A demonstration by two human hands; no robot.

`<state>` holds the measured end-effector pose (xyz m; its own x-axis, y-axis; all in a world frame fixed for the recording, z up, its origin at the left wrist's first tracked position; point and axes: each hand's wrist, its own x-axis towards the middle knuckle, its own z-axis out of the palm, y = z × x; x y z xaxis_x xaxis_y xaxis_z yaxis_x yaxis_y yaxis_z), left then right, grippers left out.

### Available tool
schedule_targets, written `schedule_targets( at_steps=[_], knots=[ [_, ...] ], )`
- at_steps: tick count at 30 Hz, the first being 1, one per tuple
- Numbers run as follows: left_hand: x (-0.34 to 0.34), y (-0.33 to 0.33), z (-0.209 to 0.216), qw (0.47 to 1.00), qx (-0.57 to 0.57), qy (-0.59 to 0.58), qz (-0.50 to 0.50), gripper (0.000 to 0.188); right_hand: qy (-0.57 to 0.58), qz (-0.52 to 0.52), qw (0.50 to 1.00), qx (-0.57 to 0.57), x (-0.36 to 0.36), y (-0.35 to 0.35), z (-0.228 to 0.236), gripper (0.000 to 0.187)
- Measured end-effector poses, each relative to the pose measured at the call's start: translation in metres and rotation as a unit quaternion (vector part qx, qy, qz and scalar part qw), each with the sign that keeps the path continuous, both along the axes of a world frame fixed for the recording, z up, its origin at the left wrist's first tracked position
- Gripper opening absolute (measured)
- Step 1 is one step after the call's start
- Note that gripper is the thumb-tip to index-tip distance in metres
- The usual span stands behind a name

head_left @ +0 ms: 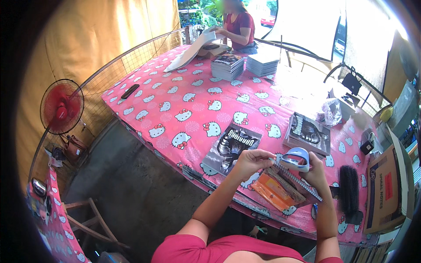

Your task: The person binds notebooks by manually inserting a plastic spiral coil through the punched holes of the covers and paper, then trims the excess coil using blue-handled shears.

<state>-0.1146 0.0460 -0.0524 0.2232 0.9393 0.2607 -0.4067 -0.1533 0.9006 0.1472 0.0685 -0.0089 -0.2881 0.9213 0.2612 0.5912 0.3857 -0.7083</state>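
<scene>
My left hand (255, 160) pinches the top end of a white spiral coil, which runs along a notebook's edge (302, 180). Closed around a blue-and-white looped tool (296, 158) is my right hand (315, 170); its exact kind is unclear. The tool's tip meets the coil by my left fingertips. Beneath them lie an orange packet (274, 190) and a brown, worn strip. Left of my hands rests a notebook with a dark printed cover (232, 149). A stack of similar notebooks (307, 133) sits just beyond my right hand.
A black hairbrush (348, 188) and a cardboard box (388, 188) stand at the right. Two notebook stacks (227, 67) (262, 65) are at the far end, where another person (240, 28) handles large sheets. A red fan (61, 107) stands left; a dark phone-like object (130, 91) lies on the pink tablecloth.
</scene>
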Motion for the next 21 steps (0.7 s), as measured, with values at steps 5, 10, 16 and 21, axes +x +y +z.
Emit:
schedule_targets(
  at_steps=[5, 10, 16, 21],
  knots=[
    [-0.002, 0.004, 0.001, 0.999, -0.006, -0.032, -0.001, 0.022, 0.11, 0.08, 0.989, -0.051, -0.015, -0.016, 0.022, 0.026],
    [-0.007, 0.001, 0.003, 0.999, -0.032, -0.004, -0.019, 0.022, 0.151, 0.095, 0.983, -0.032, -0.028, -0.015, 0.025, 0.027],
    [-0.006, 0.0, 0.0, 1.0, -0.009, 0.002, 0.019, 0.018, -0.106, -0.094, 0.989, 0.043, 0.0, 0.004, -0.015, 0.029],
    [0.002, 0.004, 0.01, 0.998, -0.057, -0.014, -0.021, 0.014, -0.198, -0.158, 0.966, 0.049, 0.041, -0.02, -0.067, 0.038]
  ],
)
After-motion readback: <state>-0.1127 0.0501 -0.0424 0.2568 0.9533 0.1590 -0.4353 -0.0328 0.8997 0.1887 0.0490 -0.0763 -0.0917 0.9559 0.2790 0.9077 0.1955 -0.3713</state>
